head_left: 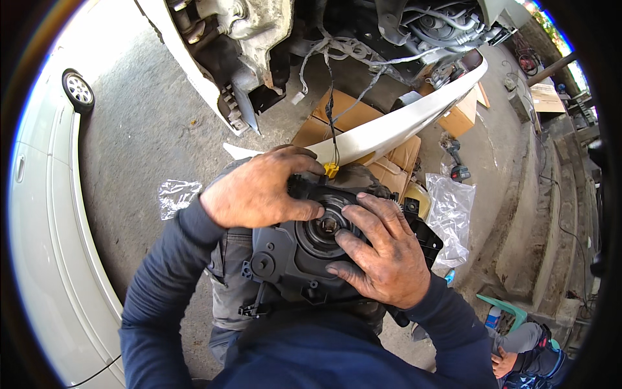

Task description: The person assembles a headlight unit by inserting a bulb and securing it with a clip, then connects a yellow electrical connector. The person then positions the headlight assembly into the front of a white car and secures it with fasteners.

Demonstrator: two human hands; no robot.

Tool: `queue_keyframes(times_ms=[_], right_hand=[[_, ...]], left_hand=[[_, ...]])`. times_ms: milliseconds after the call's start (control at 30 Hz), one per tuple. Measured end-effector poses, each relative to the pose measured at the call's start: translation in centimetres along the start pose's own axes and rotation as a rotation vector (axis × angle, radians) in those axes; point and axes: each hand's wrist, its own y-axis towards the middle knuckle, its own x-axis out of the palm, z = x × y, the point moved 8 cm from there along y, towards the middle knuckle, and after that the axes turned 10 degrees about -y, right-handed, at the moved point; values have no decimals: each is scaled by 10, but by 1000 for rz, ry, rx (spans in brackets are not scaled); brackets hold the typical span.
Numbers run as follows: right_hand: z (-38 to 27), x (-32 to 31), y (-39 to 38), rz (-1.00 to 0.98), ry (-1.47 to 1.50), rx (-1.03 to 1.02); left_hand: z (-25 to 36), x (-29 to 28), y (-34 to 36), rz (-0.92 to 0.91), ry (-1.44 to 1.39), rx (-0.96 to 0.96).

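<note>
"How many hands are at work?"

"Two. The left hand point(256, 188) and the right hand point(385, 256) are both on one wide black plastic housing point(278, 240), which lies across the person's lap point(228, 279)."

"And each grip?"

"Both spread. The left thumb rests on the one round black ridged ring point(311, 238) in the housing, its fingers well away from that thumb. The right fingertips fan over the ring's other side."

"Any connectors close by?"

"One yellow plastic connector point(331, 170) on thin dark wires point(332, 133), just beside the left fingertips; I can't tell whether they touch."

"Count the rest."

"One long curved white bumper point(389, 137), one black cordless power tool with a red-marked battery point(455, 159), one green plastic stool point(512, 311), and one co-worker's hand point(503, 362) at lower right."

"Containers?"

"Two clear crinkled plastic bags: a smaller one point(178, 198) on the ground left of the lap, a larger one point(450, 217) to its right; I can't make out anything in either. One brown cardboard box point(459, 120) stands near the bumper, its inside hidden."
</note>
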Motion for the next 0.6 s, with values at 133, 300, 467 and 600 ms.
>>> queue_keyframes(times_ms=[133,300,467,600], right_hand=[[-3,0,-1,-12,-72,22],[-4,2,-1,-38,-64,31],[-2,1,-3,-33,5,24],[-1,-2,-6,5,45,35]], left_hand=[[-7,1,21,-177,-17,-23],[6,6,24,-145,12,72],[2,5,29,-194,45,-89],[9,6,33,-223,88,-68]])
